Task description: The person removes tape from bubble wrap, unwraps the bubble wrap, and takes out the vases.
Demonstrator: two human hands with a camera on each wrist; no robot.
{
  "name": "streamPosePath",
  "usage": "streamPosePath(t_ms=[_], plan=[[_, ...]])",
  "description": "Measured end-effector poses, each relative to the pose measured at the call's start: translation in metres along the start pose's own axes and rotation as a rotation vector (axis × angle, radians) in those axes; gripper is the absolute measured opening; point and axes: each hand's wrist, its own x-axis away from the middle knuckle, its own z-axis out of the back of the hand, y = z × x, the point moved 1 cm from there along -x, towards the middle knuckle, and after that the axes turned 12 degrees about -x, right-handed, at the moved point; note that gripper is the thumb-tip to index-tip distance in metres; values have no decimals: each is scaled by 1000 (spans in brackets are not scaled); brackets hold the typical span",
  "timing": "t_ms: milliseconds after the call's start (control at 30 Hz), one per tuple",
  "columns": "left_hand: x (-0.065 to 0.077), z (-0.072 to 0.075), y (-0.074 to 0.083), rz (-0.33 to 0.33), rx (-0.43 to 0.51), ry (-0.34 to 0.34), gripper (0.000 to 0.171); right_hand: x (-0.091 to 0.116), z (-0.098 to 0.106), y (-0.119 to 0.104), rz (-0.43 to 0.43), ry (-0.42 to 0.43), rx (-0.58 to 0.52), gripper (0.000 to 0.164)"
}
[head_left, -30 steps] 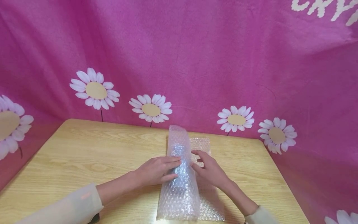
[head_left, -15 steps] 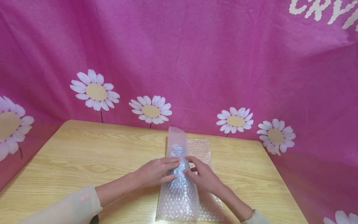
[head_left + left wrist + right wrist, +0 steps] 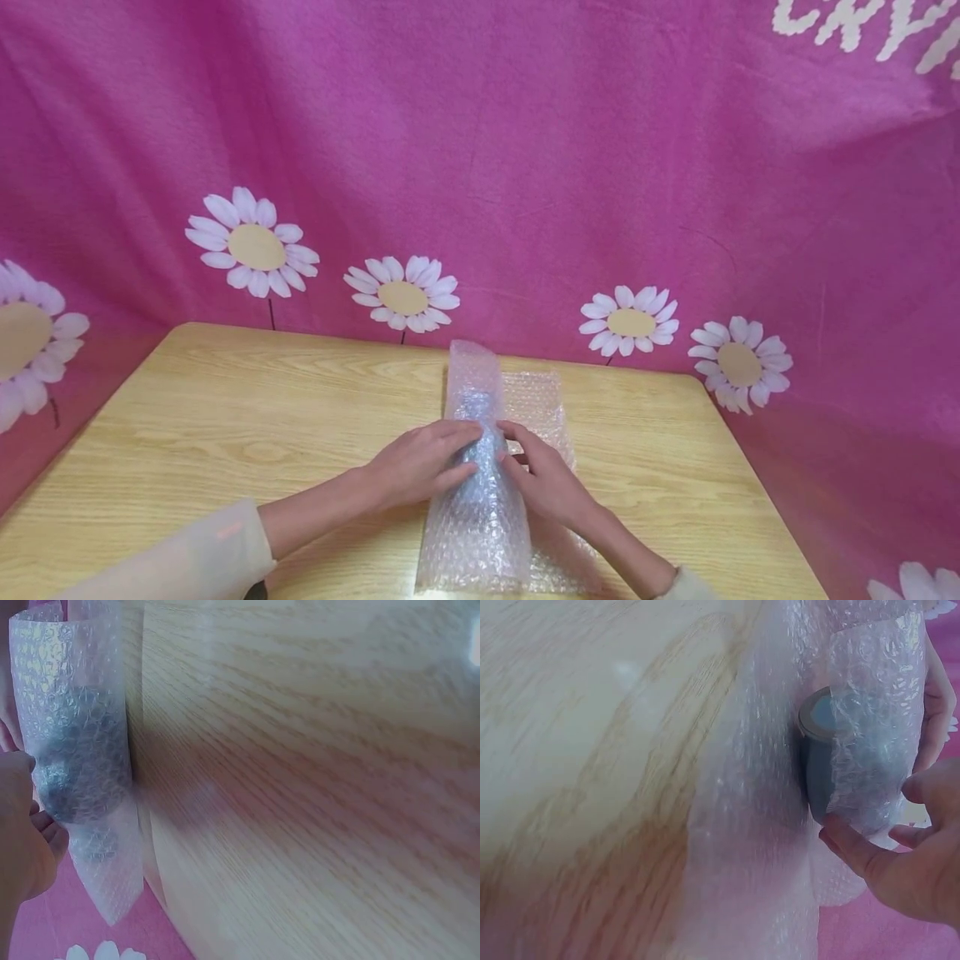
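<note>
A sheet of bubble wrap (image 3: pixel 480 533) is folded over a blue-grey rounded vessel (image 3: pixel 819 776), which lies on its side. Its round, rimmed end shows in the right wrist view; the wrap covers the rest, so its kind is unclear. My left hand (image 3: pixel 423 458) holds the wrapped vessel from the left, fingers over its top and thumb lower down. From the right, my right hand (image 3: pixel 547 483) holds the same bundle with bent fingers and thumb against the wrap's edge. Both hands press close together around the middle of the roll.
A flat layer of the wrap (image 3: pixel 536 392) extends to the right beneath the roll. Everything lies on a wood-grain table (image 3: pixel 262 400). Behind and beside it hangs a pink cloth (image 3: pixel 525 167) printed with white daisies.
My right hand has moved left from the flat wrap's side onto the rolled bundle and now touches it near the left fingers. My left hand has stayed almost in place.
</note>
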Motion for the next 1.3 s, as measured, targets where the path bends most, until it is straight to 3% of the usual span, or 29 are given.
streamPosePath(t_ms=[267, 633, 967, 1300], plan=[[1, 0, -1, 69, 78, -16, 47, -1, -5, -2, -21, 17, -7, 44], [3, 5, -2, 61, 16, -23, 48, -3, -9, -9, 0, 36, 36, 44], [8, 5, -4, 80, 37, -26, 49, -5, -13, -13, 42, 87, 85, 44], [19, 8, -11, 97, 12, -18, 49, -9, -19, -15, 69, 74, 89, 45]])
